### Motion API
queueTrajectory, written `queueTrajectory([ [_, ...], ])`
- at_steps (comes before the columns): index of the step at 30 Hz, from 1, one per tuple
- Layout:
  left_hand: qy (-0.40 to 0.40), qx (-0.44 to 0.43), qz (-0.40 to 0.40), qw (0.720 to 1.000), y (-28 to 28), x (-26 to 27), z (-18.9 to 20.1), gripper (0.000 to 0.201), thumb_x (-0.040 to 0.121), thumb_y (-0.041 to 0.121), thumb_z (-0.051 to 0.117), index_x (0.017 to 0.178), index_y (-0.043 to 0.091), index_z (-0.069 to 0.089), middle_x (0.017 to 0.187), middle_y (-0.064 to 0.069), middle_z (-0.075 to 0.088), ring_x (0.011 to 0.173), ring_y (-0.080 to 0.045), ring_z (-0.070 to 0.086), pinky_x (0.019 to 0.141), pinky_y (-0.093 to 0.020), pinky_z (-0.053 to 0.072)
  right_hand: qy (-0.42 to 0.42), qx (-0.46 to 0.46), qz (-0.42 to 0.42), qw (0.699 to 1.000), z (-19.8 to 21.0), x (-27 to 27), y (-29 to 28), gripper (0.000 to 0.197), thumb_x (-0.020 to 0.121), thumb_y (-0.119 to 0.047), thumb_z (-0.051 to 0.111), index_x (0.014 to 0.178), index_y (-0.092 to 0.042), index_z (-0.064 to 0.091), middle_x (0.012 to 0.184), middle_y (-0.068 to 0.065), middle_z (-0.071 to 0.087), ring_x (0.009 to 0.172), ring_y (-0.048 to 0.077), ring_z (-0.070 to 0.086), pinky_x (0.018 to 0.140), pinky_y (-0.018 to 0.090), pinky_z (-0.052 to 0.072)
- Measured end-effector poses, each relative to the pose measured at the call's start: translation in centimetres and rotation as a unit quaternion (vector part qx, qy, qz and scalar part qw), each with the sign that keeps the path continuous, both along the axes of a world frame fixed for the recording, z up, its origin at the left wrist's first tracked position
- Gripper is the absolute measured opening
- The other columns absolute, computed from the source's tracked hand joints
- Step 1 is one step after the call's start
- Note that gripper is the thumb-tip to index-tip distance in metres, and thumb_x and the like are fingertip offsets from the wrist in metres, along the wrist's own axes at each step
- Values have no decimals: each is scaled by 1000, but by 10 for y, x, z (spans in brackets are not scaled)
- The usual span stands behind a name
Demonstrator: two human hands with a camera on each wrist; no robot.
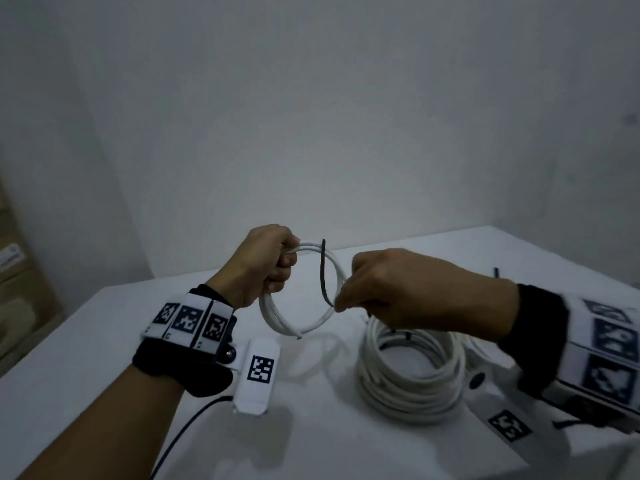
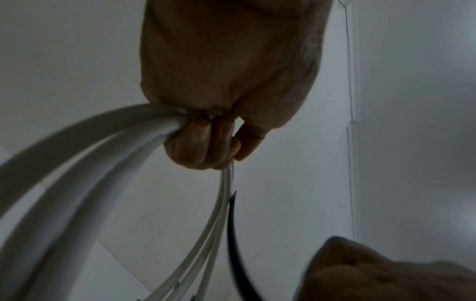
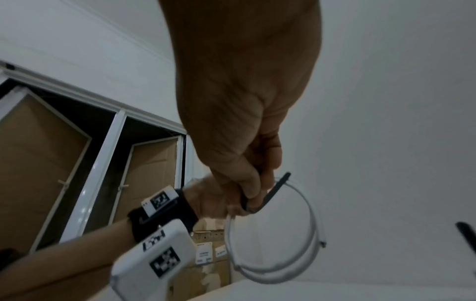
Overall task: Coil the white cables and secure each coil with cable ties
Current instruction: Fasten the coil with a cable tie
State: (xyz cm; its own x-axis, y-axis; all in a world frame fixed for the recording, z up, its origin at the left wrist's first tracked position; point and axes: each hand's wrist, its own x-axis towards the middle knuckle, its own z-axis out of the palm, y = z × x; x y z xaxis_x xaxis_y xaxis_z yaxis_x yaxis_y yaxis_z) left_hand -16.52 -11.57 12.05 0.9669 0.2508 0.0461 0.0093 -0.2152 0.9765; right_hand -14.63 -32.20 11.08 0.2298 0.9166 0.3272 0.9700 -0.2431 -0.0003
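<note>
Both hands raised above the surface [image 1: 104, 341]: left hand [image 1: 263, 265] fists round a small white cable coil [image 1: 304, 327]; right hand [image 1: 408, 289] fingers pinch a black cable tie [image 1: 322, 271] against its rim.

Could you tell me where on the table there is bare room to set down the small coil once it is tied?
The table is bare along its left side, beyond the left hand, and behind the small coil towards the wall. It is crowded on the right: the large coil lies there under the right hand.
</note>
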Motion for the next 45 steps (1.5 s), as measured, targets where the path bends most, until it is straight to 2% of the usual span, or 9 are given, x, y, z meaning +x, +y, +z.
queueTrajectory([
  [6, -10, 26, -45, 999, -47, 11, 18, 20, 86, 10, 41, 67, 14, 36, 51, -1, 34, 38, -12, 22, 41, -19, 19, 7, -54, -1, 998, -24, 3, -13, 34, 81, -1, 55, 106, -16, 72, 94, 10, 70, 81, 29, 62, 68, 40, 52],
  [11, -5, 32, -49, 998, -54, 12, 15, 20, 87, 10, 39, 67, 13, 36, 53, -2, 34, 38, -13, 22, 41, -20, 18, -62, -29, -32, 997, -21, 9, -18, 36, 78, 2, 50, 101, -14, 72, 83, 10, 67, 72, 30, 55, 64, 43, 50],
  [19, -58, 60, -2, 996, -60, 1, 1, 35, 98, 28, 51, 68, 9, 48, 50, -4, 39, 35, -12, 30, 39, -19, 24, -287, 84, -50, 953, 13, 19, -15, 16, 68, 3, 71, 67, -13, 68, 57, -5, 60, 59, 16, 44, 56, 24, 30],
  [23, -48, 50, 35, 997, -57, 2, 4, 35, 94, 33, 58, 71, 8, 51, 49, -5, 39, 34, -13, 29, 38, -17, 23, -318, 112, -59, 940, 6, 18, -14, 33, 77, -3, 39, 69, -15, 68, 60, -7, 61, 63, 17, 48, 57, 24, 33],
  [29, -49, 36, 26, 998, -60, 6, 4, 19, 96, 18, 49, 85, 5, 57, 52, -7, 44, 32, -12, 30, 37, -16, 23, -311, 133, -65, 939, -7, 19, -14, 35, 78, -2, 35, 73, -12, 68, 68, -4, 65, 66, 19, 50, 57, 28, 39],
  [33, -117, 70, 15, 990, -62, 6, -2, 17, 95, 15, 52, 108, 17, 62, 50, -4, 50, 34, -12, 35, 37, -17, 26, -217, 169, -22, 961, -6, 17, -20, 36, 81, -3, 35, 82, -5, 72, 72, 1, 70, 63, 24, 53, 52, 32, 45],
  [39, -185, 110, 2, 976, -67, 4, -15, 19, 95, 11, 51, 106, 17, 65, 47, -2, 55, 38, -10, 42, 36, -20, 33, -2, 314, -80, 946, -8, 15, -27, 15, 81, -1, 64, 88, -11, 72, 84, 4, 64, 68, 12, 55, 60, 19, 44],
  [41, -198, 108, 9, 974, -69, 5, -20, 19, 95, 10, 50, 102, 16, 66, 46, -1, 54, 38, -11, 42, 37, -20, 32, 175, 400, -130, 890, -9, 13, -23, 14, 79, -1, 70, 86, -13, 71, 81, 6, 63, 65, 10, 56, 63, 21, 46],
  [45, -215, 125, 26, 968, -71, 7, -31, 17, 94, 8, 49, 97, 16, 64, 45, 0, 56, 38, -10, 44, 39, -20, 33, 466, 531, -105, 700, -17, 8, -7, 13, 80, 6, 67, 81, -7, 65, 71, 12, 59, 71, 24, 59, 73, 37, 54],
])
